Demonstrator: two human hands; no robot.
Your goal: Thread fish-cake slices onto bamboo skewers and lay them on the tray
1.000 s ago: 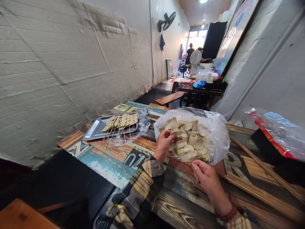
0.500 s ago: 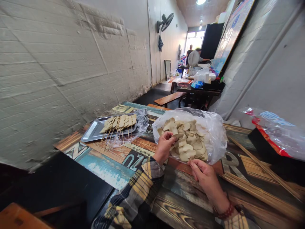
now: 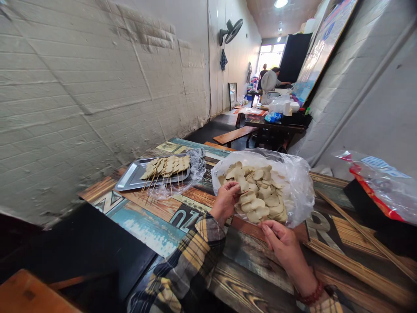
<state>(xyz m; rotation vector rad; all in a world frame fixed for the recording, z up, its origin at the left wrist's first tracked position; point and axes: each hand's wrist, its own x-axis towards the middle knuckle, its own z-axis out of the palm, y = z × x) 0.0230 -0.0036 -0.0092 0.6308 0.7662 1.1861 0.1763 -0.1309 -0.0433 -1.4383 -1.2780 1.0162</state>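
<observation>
My left hand (image 3: 224, 201) is closed in a pinch at the left side of an open clear plastic bag (image 3: 298, 187), on a thin beige slice (image 3: 241, 184) that looks like a flat piece of food. Many more such slices (image 3: 257, 204) lie heaped in the bag. Just below the bag's near edge, my right hand (image 3: 282, 243) has thumb and forefinger pressed together; what they hold, if anything, is too small to make out. Left of the bag, a metal tray (image 3: 132, 174) carries skewered slices (image 3: 167, 166), their bamboo sticks sticking out over the near rim.
Long bamboo skewers (image 3: 355, 267) lie on the patterned wooden table (image 3: 143, 226) at right. Beyond them stands a black box (image 3: 361, 198) with plastic packaging. Crumpled plastic (image 3: 197, 163) touches the tray. A bench (image 3: 234, 135), another table and two people are farther back.
The slice in my left hand has turned from lying nearly flat to more upright. My right hand stays nearly in place. The view has shifted slightly.
</observation>
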